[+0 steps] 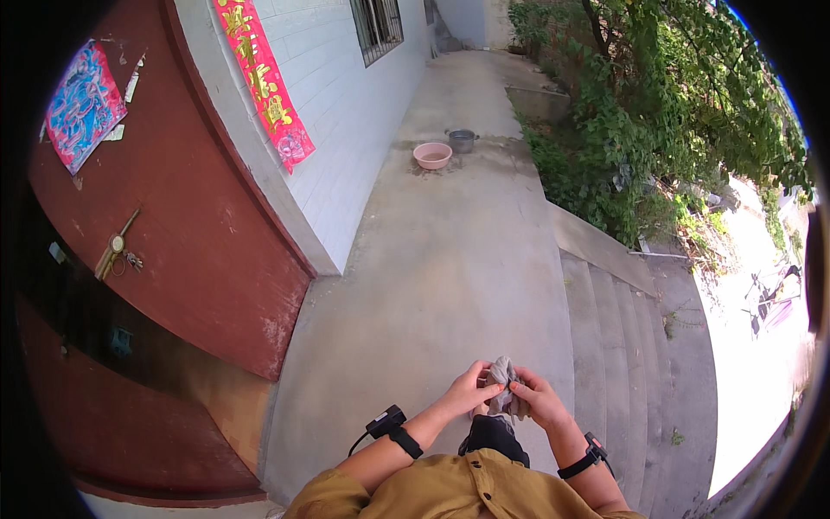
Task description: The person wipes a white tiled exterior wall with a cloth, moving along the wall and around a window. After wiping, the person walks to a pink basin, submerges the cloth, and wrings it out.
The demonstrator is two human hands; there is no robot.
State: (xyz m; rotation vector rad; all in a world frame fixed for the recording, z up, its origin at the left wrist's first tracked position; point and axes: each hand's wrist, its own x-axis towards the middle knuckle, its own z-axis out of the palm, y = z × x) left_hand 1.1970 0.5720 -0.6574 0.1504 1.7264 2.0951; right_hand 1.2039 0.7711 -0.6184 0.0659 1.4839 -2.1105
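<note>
A small grey cloth (502, 381), bunched up, is held in front of my body by both hands. My left hand (469, 394) pinches its left side with fingers closed on the fabric. My right hand (540, 398) grips its right side, and a loose end of the cloth hangs down between the two hands. Each wrist carries a black strap with a small device. I stand on a concrete walkway (450, 259) outside a building.
A dark red metal door (173, 216) with keys in its lock stands open at my left. Concrete steps (622, 346) drop away at the right. Far ahead sit a pink basin (432, 156) and a metal pot (462, 139). Green bushes (657, 112) line the right side.
</note>
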